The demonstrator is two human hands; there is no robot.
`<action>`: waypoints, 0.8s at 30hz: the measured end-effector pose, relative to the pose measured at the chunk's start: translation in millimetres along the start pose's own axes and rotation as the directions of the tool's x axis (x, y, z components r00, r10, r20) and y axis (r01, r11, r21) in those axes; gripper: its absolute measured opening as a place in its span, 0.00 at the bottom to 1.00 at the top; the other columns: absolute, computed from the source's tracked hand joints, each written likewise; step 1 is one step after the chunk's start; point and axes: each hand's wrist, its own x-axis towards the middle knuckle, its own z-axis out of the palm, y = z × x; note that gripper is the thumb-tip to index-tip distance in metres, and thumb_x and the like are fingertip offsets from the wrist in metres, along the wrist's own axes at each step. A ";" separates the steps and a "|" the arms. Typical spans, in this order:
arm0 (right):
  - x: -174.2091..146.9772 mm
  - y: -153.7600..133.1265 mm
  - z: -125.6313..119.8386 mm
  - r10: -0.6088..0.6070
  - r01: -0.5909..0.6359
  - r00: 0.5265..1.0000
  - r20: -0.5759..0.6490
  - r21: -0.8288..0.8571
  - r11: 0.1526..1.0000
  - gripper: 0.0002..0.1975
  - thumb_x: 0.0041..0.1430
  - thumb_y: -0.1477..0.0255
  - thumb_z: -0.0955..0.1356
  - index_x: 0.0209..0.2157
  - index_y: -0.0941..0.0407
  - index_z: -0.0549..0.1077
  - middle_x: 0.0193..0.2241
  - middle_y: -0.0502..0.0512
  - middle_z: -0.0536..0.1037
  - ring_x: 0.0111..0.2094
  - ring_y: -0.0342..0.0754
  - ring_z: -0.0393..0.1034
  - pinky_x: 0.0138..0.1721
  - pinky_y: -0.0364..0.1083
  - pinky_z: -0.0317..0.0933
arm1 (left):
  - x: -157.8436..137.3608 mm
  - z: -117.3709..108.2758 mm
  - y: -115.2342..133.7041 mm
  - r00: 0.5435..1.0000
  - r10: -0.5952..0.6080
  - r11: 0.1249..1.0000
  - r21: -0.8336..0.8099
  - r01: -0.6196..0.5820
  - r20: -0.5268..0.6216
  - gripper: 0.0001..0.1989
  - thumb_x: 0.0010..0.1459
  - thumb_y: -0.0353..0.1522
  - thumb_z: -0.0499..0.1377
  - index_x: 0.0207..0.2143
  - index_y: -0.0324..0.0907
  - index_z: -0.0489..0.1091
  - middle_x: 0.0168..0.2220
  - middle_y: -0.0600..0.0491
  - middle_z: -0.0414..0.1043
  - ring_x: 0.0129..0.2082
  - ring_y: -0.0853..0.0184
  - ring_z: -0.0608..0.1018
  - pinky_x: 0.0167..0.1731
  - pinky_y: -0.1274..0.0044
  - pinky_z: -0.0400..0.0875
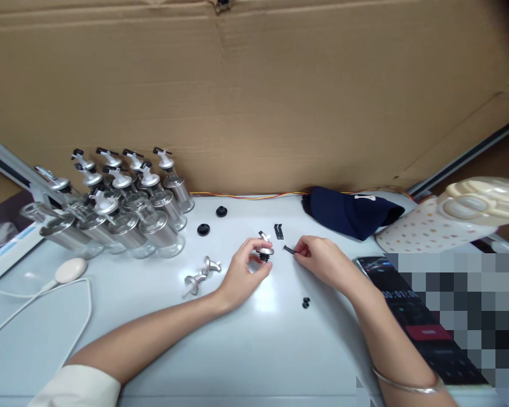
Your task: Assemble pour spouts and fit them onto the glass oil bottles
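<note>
Between the thumb and fingers of my left hand (245, 274) is a silver pourer spout (264, 252) with a black ribbed stopper below its disc. My right hand (322, 259) pinches a small black lever (289, 249), apart from the spout and to its right. Just beyond lie more black levers (279, 232) side by side. Left of my left hand rest two silver spouts (195, 281) without black stoppers. Two black ribbed stoppers (203, 229) sit farther back. Small black caps (306, 303) lie nearer to me, below my right hand.
Several glass and steel bottles (125, 232) crowd the left, many topped with spouts. A white cable with a round puck (71, 271) lies at front left. To the right are a navy cap (343, 212), a spotted container (428, 226) and a phone-like screen (411, 316). Cardboard (254, 102) stands behind.
</note>
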 end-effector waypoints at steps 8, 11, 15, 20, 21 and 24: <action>1.7 -14.6 -6.8 -0.009 0.040 0.988 -0.155 0.199 0.979 0.01 0.51 0.74 0.65 0.27 0.55 0.70 0.25 0.53 0.78 0.28 0.47 0.73 0.31 0.44 0.62 | -1.0 3.1 -1.7 0.998 -0.062 0.987 -0.147 0.059 -0.013 0.14 0.53 0.27 0.60 0.41 0.44 0.60 0.41 0.53 0.69 0.42 0.67 0.73 0.43 0.75 0.65; 0.5 -19.7 -7.0 0.030 0.105 0.960 -0.277 0.460 0.882 0.05 0.51 0.68 0.67 0.27 0.55 0.70 0.24 0.53 0.77 0.24 0.46 0.71 0.27 0.44 0.63 | -1.6 3.9 -1.0 0.996 -0.093 0.976 -0.195 0.093 0.010 0.25 0.50 0.27 0.63 0.47 0.46 0.56 0.37 0.56 0.68 0.42 0.66 0.74 0.43 0.74 0.65; -2.7 -26.7 -3.6 0.071 0.166 0.946 -0.315 0.662 0.731 0.10 0.50 0.63 0.70 0.26 0.56 0.72 0.22 0.53 0.76 0.23 0.46 0.70 0.26 0.45 0.64 | -1.3 4.1 -1.9 0.994 -0.108 0.968 -0.227 0.112 0.030 0.39 0.45 0.26 0.67 0.55 0.48 0.51 0.32 0.61 0.63 0.41 0.67 0.75 0.46 0.73 0.65; -5.7 -34.9 1.6 0.044 0.208 0.949 -0.311 0.726 0.656 0.09 0.48 0.65 0.72 0.25 0.57 0.74 0.24 0.54 0.77 0.24 0.45 0.71 0.29 0.46 0.67 | -0.7 3.8 -2.3 0.994 -0.108 0.961 -0.252 0.110 0.021 0.42 0.41 0.25 0.69 0.56 0.47 0.53 0.32 0.61 0.60 0.40 0.67 0.75 0.48 0.72 0.64; -6.0 -36.0 2.2 0.031 0.211 0.952 -0.305 0.726 0.655 0.09 0.48 0.65 0.72 0.25 0.57 0.74 0.23 0.53 0.77 0.24 0.45 0.71 0.29 0.46 0.67 | -0.7 3.7 -2.1 0.994 -0.108 0.962 -0.249 0.109 0.019 0.42 0.41 0.25 0.70 0.56 0.47 0.54 0.31 0.61 0.60 0.40 0.67 0.75 0.47 0.72 0.65; -7.2 -38.3 3.4 0.007 0.211 0.957 -0.291 0.712 0.670 0.09 0.48 0.65 0.72 0.25 0.57 0.75 0.22 0.53 0.77 0.24 0.46 0.71 0.29 0.46 0.67 | -0.7 3.9 -1.7 0.994 -0.103 0.967 -0.232 0.105 0.022 0.41 0.41 0.26 0.70 0.55 0.47 0.54 0.31 0.61 0.60 0.38 0.68 0.75 0.46 0.72 0.65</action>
